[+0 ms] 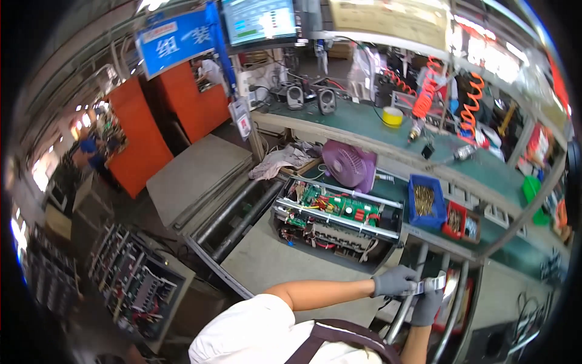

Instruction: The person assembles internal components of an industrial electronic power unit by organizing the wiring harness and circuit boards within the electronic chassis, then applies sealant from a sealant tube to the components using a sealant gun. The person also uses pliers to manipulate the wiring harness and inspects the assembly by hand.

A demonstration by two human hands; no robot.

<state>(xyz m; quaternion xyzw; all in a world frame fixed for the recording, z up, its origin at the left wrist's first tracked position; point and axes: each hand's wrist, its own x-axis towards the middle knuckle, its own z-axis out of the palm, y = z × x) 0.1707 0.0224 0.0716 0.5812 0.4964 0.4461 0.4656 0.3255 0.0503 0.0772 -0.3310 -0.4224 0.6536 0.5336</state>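
Observation:
Over the metal rollers (pixel 404 318) at the lower right, my two grey-gloved hands are close together around a small shiny metal piece (pixel 435 283), perhaps a bracket. My left hand (pixel 394 281) is closed on its left end. My right hand (pixel 427 306) grips it from below; its fingers are partly hidden. Left of and beyond my hands sits an uncovered machine chassis (pixel 339 225) with green circuit boards, coloured wires and silver rails along its top. It rests on a grey board (pixel 260 261).
A blue bin (pixel 414 218) of brass-coloured fasteners and a red bin (pixel 448 229) stand right of the chassis. Behind it are a purple fan (pixel 350 165) and crumpled cloth (pixel 285 161). Coiled orange air hoses (pixel 428 88) hang over the green bench (pixel 364 127). Another open chassis (pixel 136 282) lies at left.

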